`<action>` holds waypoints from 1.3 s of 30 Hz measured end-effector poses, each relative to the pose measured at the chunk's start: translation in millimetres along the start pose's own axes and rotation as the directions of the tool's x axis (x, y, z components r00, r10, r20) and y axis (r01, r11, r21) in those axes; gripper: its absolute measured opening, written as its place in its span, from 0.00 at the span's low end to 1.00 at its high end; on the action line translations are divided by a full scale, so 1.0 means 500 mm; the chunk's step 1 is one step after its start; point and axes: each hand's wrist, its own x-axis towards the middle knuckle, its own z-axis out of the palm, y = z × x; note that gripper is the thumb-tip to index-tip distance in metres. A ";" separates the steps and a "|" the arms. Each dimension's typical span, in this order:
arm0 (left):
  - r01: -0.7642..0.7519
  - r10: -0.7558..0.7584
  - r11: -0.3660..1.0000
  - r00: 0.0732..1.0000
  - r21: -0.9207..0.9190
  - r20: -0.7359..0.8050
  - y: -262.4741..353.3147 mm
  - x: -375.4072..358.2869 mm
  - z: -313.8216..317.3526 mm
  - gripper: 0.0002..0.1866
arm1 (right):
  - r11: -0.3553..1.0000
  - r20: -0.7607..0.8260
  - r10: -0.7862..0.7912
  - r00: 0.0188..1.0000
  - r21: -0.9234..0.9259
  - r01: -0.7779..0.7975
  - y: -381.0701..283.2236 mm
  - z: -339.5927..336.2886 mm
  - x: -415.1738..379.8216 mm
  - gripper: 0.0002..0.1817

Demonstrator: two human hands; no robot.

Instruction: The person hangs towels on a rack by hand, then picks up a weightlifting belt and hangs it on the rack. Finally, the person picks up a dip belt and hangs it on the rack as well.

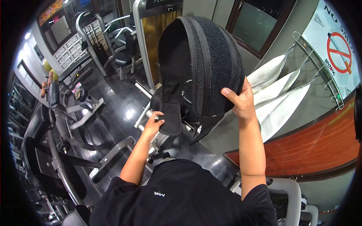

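Observation:
A wide black weightlifting belt (217, 64) with ribbed bands and a fuzzy fastening strip is held up in front of me, curved into a loop. My right hand (243, 100) grips its right side, with the thumb on the outer face and the fingers behind. Lower on the left, my left hand (152, 125) pinches the belt's narrower end flap. A loose strap end hangs below the loop, between the hands.
White towels (281, 98) hang from a metal rack (320, 67) on the right wall, below a no-smoking sign (337, 51). A weight machine (145, 41) stands behind the belt. Gym equipment with padded seats (122, 58) fills the left side, over a dark shiny floor (109, 103).

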 end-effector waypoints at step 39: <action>-0.411 0.568 0.819 0.676 -0.400 0.469 0.398 -0.055 0.263 0.25 | 0.982 -0.386 -0.184 0.904 -0.106 0.154 -0.097 -0.113 -0.139 0.29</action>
